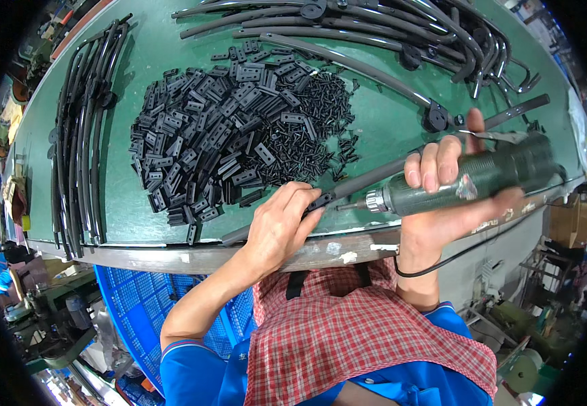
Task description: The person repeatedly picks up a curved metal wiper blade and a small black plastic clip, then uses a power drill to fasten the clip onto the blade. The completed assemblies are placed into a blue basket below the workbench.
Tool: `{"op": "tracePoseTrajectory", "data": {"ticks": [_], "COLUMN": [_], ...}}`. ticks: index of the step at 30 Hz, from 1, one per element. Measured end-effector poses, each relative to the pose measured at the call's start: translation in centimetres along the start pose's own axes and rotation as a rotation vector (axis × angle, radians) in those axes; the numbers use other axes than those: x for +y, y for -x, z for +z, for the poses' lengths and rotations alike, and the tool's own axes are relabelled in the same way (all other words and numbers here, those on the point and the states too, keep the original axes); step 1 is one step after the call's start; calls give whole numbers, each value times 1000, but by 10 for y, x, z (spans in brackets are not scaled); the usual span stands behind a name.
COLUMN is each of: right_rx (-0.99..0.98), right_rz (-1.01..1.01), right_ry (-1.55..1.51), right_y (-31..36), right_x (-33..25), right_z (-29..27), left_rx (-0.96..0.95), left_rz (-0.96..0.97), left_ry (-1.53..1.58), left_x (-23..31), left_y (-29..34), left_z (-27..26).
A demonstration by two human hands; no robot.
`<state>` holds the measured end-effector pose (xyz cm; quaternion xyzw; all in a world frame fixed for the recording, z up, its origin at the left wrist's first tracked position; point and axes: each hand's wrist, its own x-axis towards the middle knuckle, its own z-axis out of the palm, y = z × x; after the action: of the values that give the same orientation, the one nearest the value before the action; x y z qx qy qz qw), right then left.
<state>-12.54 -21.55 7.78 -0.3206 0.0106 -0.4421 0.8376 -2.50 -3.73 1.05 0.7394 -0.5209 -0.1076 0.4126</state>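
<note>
My left hand (281,220) is closed over a dark metal tube (374,176) near the table's front edge. Thumb and fingers press at a small black two-hole plastic piece (322,200) lying on the tube. My right hand (435,169) grips a dark green electric screwdriver (473,177), held level with its bit pointing left. The bit (349,206) is close to the plastic piece; whether it touches anything I cannot tell. Beyond my left hand lies a heap of similar black plastic pieces (205,128), with a pile of small black screws (324,101) on its right side.
Bent black tubes (87,135) lie stacked at the left of the green table (121,183). More bent tubes (374,30) spread across the far side. A cord (456,256) hangs by my right forearm. Below the table edge stands a blue plastic basket (138,318).
</note>
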Motion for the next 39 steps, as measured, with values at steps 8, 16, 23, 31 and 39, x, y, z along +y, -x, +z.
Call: {"op": "tracePoseTrajectory", "data": {"ticks": [8,16,23,31,39], "right_rx": [-365,-516,-424,-256,-197], "right_rz": [0,372,159,-61,-104], "right_ry": [350,505,-82,437,132], "right_y": [-1,-4,-28,-15,-8], "right_x": [14,17,18,45,18], "right_z": [34,54,7,-11,22], "left_rx": [-7,68,82,58,175], "left_rz": [-24,16,23,-8,-68], "left_ry": [29,56,92,87,120], "left_x": [1,-7,-8,-7,0], "left_y": [1,7,1,5,0], "left_z": [-3,4,2,3,-7]}}
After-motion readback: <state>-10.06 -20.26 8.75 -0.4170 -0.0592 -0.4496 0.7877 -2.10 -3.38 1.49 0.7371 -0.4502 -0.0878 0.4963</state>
